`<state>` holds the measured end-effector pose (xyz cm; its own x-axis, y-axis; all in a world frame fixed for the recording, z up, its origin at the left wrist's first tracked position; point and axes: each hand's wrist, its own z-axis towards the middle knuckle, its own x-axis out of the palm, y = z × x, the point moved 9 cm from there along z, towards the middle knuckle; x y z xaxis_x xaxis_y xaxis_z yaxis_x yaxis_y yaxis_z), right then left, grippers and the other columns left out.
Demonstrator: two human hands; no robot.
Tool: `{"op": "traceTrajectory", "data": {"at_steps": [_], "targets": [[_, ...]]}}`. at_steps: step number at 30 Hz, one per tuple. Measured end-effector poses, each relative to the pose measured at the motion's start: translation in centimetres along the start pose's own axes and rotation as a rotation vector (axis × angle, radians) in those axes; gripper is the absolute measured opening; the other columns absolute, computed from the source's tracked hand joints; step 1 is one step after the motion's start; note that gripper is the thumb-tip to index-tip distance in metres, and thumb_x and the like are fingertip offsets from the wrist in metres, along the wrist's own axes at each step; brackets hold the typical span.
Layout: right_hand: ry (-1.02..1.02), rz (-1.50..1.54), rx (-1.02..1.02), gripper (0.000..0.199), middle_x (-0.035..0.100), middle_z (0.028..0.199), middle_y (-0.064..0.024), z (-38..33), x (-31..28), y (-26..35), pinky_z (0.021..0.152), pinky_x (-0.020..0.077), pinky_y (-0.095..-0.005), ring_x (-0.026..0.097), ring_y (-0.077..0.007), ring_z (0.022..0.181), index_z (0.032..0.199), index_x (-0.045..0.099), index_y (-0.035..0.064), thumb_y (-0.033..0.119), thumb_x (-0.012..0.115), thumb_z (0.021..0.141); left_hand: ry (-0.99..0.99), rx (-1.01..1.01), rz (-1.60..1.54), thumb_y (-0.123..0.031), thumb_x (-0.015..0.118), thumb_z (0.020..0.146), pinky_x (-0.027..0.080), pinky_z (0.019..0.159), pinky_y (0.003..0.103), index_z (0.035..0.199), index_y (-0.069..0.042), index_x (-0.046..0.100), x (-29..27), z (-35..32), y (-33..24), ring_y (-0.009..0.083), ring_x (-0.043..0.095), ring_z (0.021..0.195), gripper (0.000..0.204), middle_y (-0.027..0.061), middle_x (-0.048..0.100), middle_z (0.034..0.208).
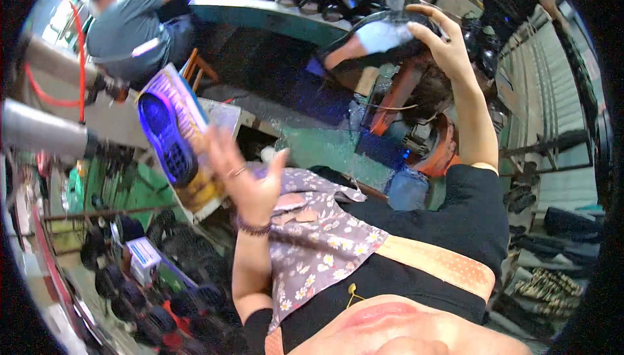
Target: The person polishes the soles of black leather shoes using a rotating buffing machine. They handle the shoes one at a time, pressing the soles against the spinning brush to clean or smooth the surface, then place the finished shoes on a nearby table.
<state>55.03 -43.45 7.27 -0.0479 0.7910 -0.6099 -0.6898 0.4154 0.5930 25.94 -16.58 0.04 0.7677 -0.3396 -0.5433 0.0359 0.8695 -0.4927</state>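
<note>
My right hand [442, 39] is raised at the upper right and grips one end of a dark shoe [383, 35], with the thumb and fingers round its edge. A pale patch and a brownish part show inside the shoe's black rim. My left hand [244, 173] is spread, thumb out, smeared by motion, with nothing seen in it. Beside its fingertips a dark shoe sole [168, 135], lit blue-violet, lies on a printed yellow-and-white board or box [195, 189]. Whether the left fingers touch that board, I cannot tell.
A seated person [130, 26] works at the upper left. Black shoes [335, 0] crowd the far bench [260, 15]. An orange machine part [445, 144] stands below my right hand. Grey cylinders [45, 127] jut in from the left. Dark soles [188, 303] fill a rack at lower left.
</note>
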Motion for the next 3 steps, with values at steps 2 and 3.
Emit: {"op": "traceTrajectory", "data": {"at_steps": [2, 3], "targets": [[0.19, 0.492, 0.184, 0.035, 0.067, 0.098, -0.0035, -1.6, 5.3, 4.4, 0.087, 0.0442, -0.0236, 0.059, -0.0091, 0.092, 0.114, 0.065, 0.0037, 0.02, 0.069, 0.083, 0.172, 0.078, 0.057, -0.039, 0.079, 0.071, 0.018, 0.113, 0.052, 0.146, -0.009, 0.029, 2.0, 1.3, -2.4, 0.0405, 0.024, 0.138, 0.095, 0.0209, 0.028, 0.149], [0.295, 0.561, 0.222, 0.037, 0.067, 0.1, -0.0029, -1.5, 7.4, 6.0, 0.088, 0.0444, -0.0239, 0.059, -0.0084, 0.093, 0.118, 0.064, 0.0053, 0.017, 0.069, 0.082, 0.188, 0.034, 0.083, -0.039, 0.079, 0.071, 0.018, 0.113, 0.052, 0.146, -0.009, 0.029, 1.8, 1.2, -1.7, 0.0405, 0.024, 0.138, 0.095, 0.0209, 0.028, 0.149]]}}
